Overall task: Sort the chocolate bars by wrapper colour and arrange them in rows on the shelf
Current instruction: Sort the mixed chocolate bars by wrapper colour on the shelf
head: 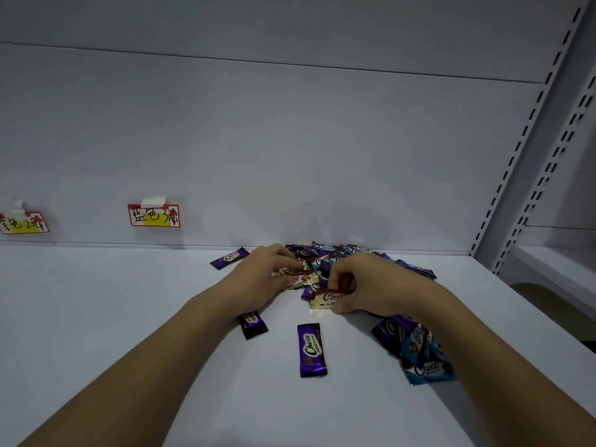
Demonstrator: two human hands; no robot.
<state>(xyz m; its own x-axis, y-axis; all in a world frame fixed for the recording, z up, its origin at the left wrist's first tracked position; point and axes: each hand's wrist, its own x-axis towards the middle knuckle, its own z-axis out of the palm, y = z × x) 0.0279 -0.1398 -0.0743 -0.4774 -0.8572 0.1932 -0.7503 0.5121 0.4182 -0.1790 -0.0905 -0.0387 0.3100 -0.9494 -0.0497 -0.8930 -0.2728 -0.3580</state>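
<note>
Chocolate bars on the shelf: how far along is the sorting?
Barely started: no rows visible. Most bars sit in a mixed pile by the back wall, with a few purple strays, one lying alone. The right hand pinches a gold bar; the left hand holds gold bars. All rows remain.

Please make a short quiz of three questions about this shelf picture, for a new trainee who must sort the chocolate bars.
1. True or false: the right hand holds a gold bar.
2. Which colour is the single bar lying alone on the shelf between the two forearms? A) blue B) purple C) gold
3. Where are the two paper labels fixed?

Key
1. True; its fingers pinch the bar.
2. B
3. On the back wall, left of the pile, just above the shelf.
</note>
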